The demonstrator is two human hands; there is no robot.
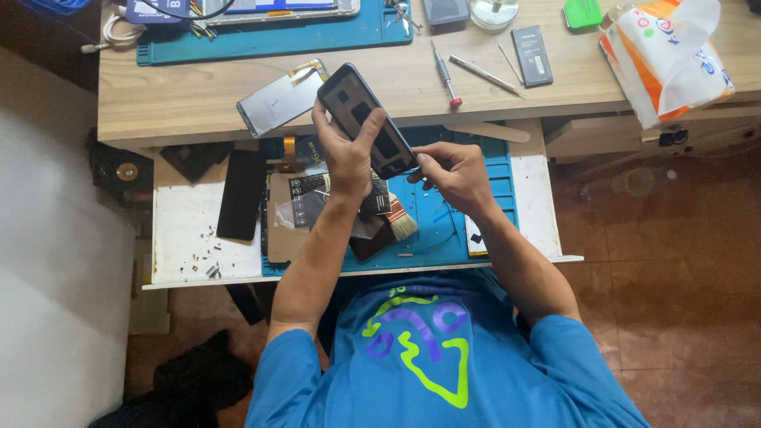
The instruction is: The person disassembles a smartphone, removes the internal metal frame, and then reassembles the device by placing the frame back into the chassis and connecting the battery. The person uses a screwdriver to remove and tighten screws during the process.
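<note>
The left hand [346, 150] is gripping a dark phone [366, 119] around its lower middle, fingers wrapped over one edge and thumb over the other, holding it tilted above the front edge of the wooden surface [190, 91]. The right hand [453, 170] is pinching the phone's lower end, fingers curled tight together against its corner; whether a small tool is sitting between the fingertips cannot be told.

Just left of the phone, a grey rectangular screen panel [279, 100] with a yellow ribbon at its top corner is lying flat on the surface. Under the hands, a pulled-out shelf is carrying a blue mat [444, 218], a small brush [401, 224] with pale bristles, a black glass panel [239, 194] and a scatter of tiny screws [204, 257] on the white part.

Further back on the surface, a red-tipped screwdriver [445, 78] and a thin metal tool [483, 74] are lying near each other, beside a flat black battery [532, 55] with a small white label. At the right end, a soft tissue pack [664, 55], white and orange with coloured print, is lying with a tissue sticking out of the top. A green box [583, 13] is sitting at the far edge, and a second blue mat [277, 40] is stretching along the back left.
</note>
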